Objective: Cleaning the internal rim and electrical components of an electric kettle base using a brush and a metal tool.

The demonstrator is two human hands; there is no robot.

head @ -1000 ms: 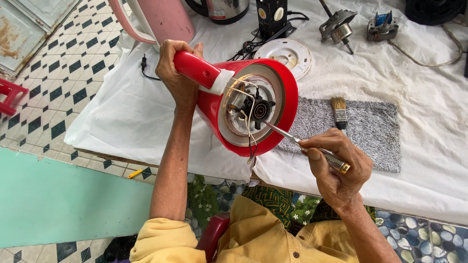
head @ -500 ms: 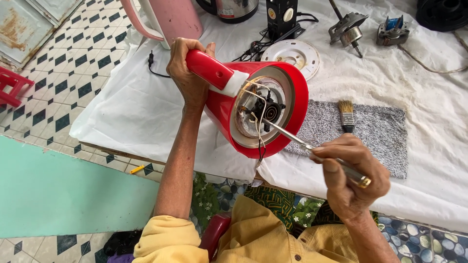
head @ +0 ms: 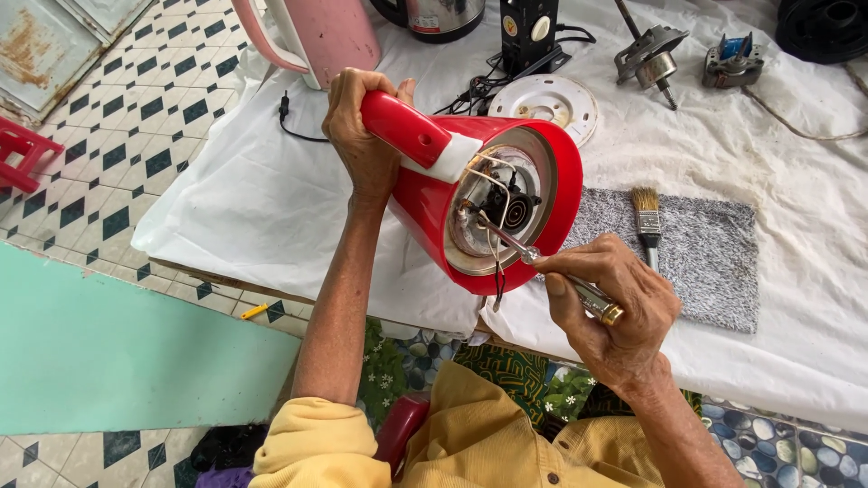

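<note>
While the left hand (head: pixel 362 136) grips a red kettle (head: pixel 470 203) tipped over the table edge, the right hand (head: pixel 615 307) pinches a screwdriver (head: pixel 542 267) inside its open base.
A slipping tip could tear the loose wires (head: pixel 495 271).

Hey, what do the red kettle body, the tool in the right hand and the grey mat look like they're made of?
Red kettle body: probably glossy moulded plastic, smooth with soft highlights. Screwdriver in the right hand: bright metal shaft, likely steel; the handle shows a brass-coloured end cap, the rest is hidden by the fingers. Grey mat: looks like fuzzy woven fabric or carpet, matt and speckled.
</note>
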